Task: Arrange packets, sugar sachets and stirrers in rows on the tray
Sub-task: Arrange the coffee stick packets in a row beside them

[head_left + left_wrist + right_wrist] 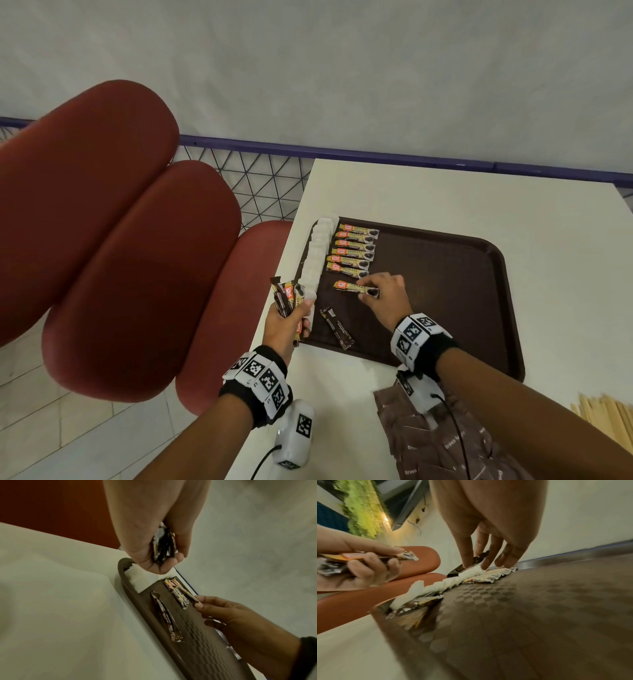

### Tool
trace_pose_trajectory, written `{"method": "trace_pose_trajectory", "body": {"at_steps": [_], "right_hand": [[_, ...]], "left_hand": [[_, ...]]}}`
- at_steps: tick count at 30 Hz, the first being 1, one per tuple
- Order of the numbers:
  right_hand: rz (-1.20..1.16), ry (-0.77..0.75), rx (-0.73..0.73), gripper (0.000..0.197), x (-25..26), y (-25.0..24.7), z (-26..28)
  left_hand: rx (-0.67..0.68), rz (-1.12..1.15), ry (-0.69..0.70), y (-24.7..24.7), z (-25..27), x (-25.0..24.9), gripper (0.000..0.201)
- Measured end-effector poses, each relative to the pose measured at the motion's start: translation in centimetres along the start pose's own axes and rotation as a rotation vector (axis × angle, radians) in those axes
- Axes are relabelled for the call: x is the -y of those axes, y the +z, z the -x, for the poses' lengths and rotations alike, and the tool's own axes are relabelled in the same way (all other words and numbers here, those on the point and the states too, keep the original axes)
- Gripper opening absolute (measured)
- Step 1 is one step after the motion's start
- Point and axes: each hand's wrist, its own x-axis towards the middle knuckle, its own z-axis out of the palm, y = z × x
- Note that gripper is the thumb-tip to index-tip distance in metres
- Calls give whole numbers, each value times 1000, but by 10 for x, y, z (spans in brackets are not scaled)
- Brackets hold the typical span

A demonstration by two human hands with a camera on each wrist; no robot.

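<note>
A brown tray (479, 308) lies on the white table (445, 192). Along its left side runs a row of white sugar sachets (317, 253), and beside it a row of several gold coffee packets (352, 251). My right hand (383, 294) pinches one more gold packet (356, 287) just below that row. A dark packet (337, 328) lies loose on the tray near its front edge. My left hand (291, 322) grips a bunch of packets (286, 296) over the tray's left front corner; the same bunch (163, 543) shows in the left wrist view.
Red padded chairs (130, 260) stand left of the table. Brown sachets (442, 442) lie piled at the table's front edge, and wooden stirrers (606, 414) at the right front. A blue rail and wire mesh (260, 185) run behind.
</note>
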Motion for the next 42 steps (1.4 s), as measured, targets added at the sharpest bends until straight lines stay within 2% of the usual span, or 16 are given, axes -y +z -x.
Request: {"method": "trace_pose_trajectory", "body": {"at_steps": [4,8,11,17,22,25,28,30,33,35,37,40,42], "right_hand": [[185,17,-36,27,5,5,-14],[266,11,-41,28,8,14,-23],[297,11,-72,25,9,18,-29],[363,-1,-41,22,10,21,-33],[355,2,23,34,13,17,-32],[322,-55,24,28,18,15,-21],[363,-129,158,22,26,14,0],[443,-165,258,28,29,17,13],[517,-180,327,40,27,26,23],[484,-146,390,40,25,27,26],[392,-117,439,32,24,24,27],[237,-74,370,19,19,14,25],[87,-13,331,24,16,5,23]], "left_hand": [[2,7,-4,-5,-1,-2,12],[-3,6,-23,-8,-3,-1,12],[-25,12,-47,-9,-2,-1,5],[14,38,-39,-15,1,-4,11],[26,48,-24,-20,5,-5,21],[4,54,-26,-22,5,-4,26],[1,51,-29,-21,6,-4,29],[-1,46,-28,-18,8,-5,29],[5,29,-23,-14,9,-5,29],[12,25,-22,-11,10,-6,29],[20,30,-26,-9,11,-7,29],[30,41,-31,-8,14,-9,28],[23,35,-37,-9,15,-8,28]]}}
